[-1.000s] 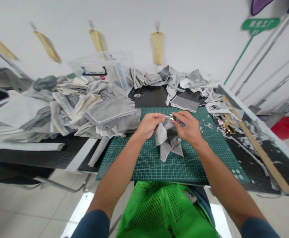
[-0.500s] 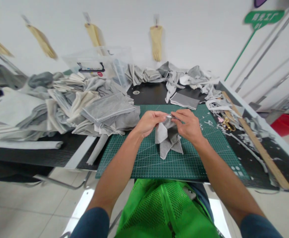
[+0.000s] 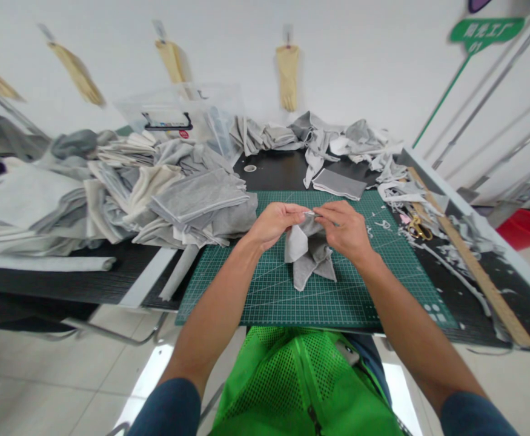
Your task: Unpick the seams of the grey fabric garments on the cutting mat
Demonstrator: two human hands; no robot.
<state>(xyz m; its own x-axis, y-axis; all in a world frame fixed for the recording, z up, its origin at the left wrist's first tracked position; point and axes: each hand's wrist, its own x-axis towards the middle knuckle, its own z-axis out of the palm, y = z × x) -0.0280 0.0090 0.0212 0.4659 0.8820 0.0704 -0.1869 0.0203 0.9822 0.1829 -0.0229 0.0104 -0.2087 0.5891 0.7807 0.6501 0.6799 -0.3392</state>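
A worker in a green mesh vest (image 3: 287, 375) leans over a green cutting mat (image 3: 265, 306), a piece of gray cloth (image 3: 309, 260) hanging between two bare hands. The left hand (image 3: 280, 224) pinches the cloth at its upper edge, thumb and fingers together, the fabric draping below and to the right of the fingertips. The right hand (image 3: 344, 229) is closed around a small metal tool (image 3: 311, 213), its bright tip at the cloth's top, near the left fingertips; the cloth hangs below and left of this hand. Heaped fabric (image 3: 201, 197) crowds the left, gold-handled scissors (image 3: 419, 228) the right.
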